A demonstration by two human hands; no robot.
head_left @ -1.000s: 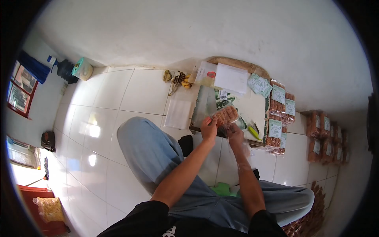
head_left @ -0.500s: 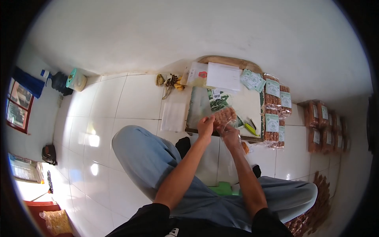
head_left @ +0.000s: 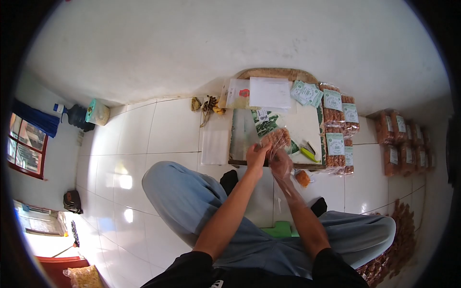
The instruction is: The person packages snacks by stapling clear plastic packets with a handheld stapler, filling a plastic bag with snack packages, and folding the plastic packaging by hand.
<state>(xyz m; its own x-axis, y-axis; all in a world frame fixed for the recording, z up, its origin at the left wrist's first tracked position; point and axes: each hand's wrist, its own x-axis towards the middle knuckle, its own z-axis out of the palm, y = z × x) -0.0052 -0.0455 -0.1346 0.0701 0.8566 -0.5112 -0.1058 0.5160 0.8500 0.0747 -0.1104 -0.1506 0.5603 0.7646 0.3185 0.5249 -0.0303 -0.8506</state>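
Note:
My left hand (head_left: 258, 156) is closed on the side of a clear plastic bag (head_left: 277, 139) filled with brown snack pieces. My right hand (head_left: 281, 165) grips the same bag at its near end, and loose clear film shows about its fingers and wrist. Both hands are over the near edge of a low table (head_left: 306, 126), with the bag's filled end tilted away from me. Right of the bag, a yellow-green handled tool (head_left: 309, 153) lies on the tabletop. Beyond the bag is a green-and-white printed patch (head_left: 265, 124). My fingertips are partly hidden.
White sheets (head_left: 270, 92) and green labels (head_left: 307, 93) lie at the table's back. Labelled snack packs (head_left: 333, 105) stand along its right side, with more packs (head_left: 394, 126) by the wall. Bananas (head_left: 218, 110) sit left; an orange-brown piece (head_left: 302, 178) lies on the floor.
My view has shifted slightly. My right hand has drawn a little toward me along the bag, and both hands still hold it. The orange-brown piece on the floor shows more fully.

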